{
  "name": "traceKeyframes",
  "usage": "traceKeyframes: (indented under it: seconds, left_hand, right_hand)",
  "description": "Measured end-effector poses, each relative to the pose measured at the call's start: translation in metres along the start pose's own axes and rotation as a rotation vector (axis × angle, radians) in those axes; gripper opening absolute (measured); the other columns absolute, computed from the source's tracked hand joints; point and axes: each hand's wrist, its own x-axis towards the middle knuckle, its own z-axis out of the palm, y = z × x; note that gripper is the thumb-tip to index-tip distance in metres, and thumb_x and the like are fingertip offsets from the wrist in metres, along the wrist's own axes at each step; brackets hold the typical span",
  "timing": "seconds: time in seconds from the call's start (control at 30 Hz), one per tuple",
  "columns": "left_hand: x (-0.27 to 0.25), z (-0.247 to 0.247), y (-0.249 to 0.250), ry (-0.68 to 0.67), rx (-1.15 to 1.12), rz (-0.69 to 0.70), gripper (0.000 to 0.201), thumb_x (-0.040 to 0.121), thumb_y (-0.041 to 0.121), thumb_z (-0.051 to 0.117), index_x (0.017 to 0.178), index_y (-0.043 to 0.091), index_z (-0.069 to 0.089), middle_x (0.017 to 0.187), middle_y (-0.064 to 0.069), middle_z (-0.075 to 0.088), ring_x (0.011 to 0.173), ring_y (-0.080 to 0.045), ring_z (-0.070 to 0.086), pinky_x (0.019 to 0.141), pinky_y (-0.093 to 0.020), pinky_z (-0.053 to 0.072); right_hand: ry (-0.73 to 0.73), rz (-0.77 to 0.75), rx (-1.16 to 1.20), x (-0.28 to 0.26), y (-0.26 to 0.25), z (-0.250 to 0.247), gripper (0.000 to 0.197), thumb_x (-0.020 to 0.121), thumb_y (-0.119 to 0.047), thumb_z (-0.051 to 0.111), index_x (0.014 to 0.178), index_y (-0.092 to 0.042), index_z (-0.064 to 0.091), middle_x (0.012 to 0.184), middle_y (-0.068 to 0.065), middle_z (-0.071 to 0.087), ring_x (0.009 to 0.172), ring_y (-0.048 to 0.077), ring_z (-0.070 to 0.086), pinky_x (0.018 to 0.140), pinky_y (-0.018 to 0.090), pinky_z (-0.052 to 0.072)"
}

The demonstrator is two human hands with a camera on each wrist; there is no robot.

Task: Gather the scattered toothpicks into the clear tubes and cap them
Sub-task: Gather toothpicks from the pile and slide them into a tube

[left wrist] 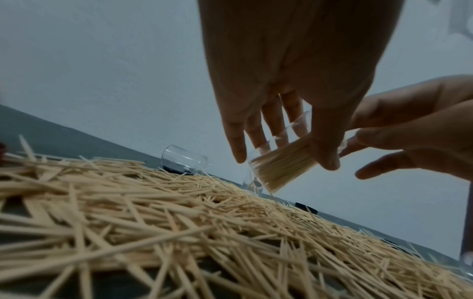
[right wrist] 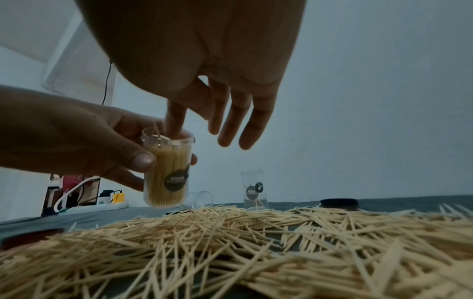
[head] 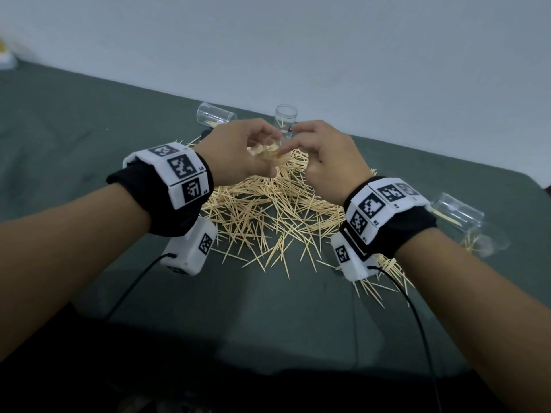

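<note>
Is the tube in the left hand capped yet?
No. In the right wrist view the held tube gripped by the left hand has an open mouth, with a right hand finger poking into it.

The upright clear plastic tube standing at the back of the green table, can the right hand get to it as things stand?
Probably yes: the right hand hovers just in front of the upright clear plastic tube with nothing between them, though its forefinger is poking into the filled tube that the left hand grips.

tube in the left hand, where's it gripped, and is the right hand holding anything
The left hand grips the filled tube around its side wall. The right hand holds nothing; one finger pokes into its mouth.
</note>
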Motion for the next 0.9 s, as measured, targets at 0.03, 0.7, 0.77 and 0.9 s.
traceKeyframes:
  seconds: [0.03,0.7,0.77,0.9]
  left_hand:
    - [0.000,0.000,0.001,0.017,0.005,0.006,0.058,0.072,0.029,0.084,0.123,0.032,0.056,0.117,0.014,0.061,0.110,-0.004,0.056,0.096,-0.021,0.038]
    - [0.006,-0.004,-0.013,0.075,0.145,-0.069,0.060,0.073,0.027,0.084,0.126,0.029,0.057,0.119,0.010,0.060,0.104,-0.004,0.050,0.090,-0.021,0.036]
    - [0.005,-0.004,-0.013,0.068,0.147,-0.068,0.059,0.073,0.027,0.083,0.126,0.029,0.056,0.119,0.011,0.058,0.105,-0.003,0.049,0.091,-0.021,0.035]
    - [0.005,-0.002,-0.011,0.047,0.139,-0.064,0.061,0.074,0.025,0.083,0.128,0.026,0.055,0.122,0.009,0.059,0.107,-0.005,0.050,0.092,-0.022,0.036]
  right_hand:
    - [0.008,0.002,-0.023,0.000,0.000,0.000,0.049,0.084,0.008,0.049,0.112,-0.025,0.071,0.137,0.001,0.052,0.128,0.019,0.046,0.109,0.034,0.035]
    - [-0.632,0.314,-0.356,-0.015,0.009,-0.016,0.090,0.071,-0.063,0.073,0.148,-0.040,0.032,0.156,-0.008,0.032,0.143,0.020,0.030,0.113,0.044,0.026]
    - [-0.695,0.331,-0.383,-0.016,0.015,-0.020,0.101,0.066,-0.061,0.078,0.150,-0.042,0.024,0.157,-0.007,0.028,0.144,0.023,0.027,0.114,0.047,0.025]
    - [-0.763,0.396,-0.467,-0.021,0.027,-0.034,0.112,0.064,-0.049,0.085,0.152,-0.043,0.016,0.158,-0.005,0.026,0.145,0.025,0.025,0.113,0.049,0.026]
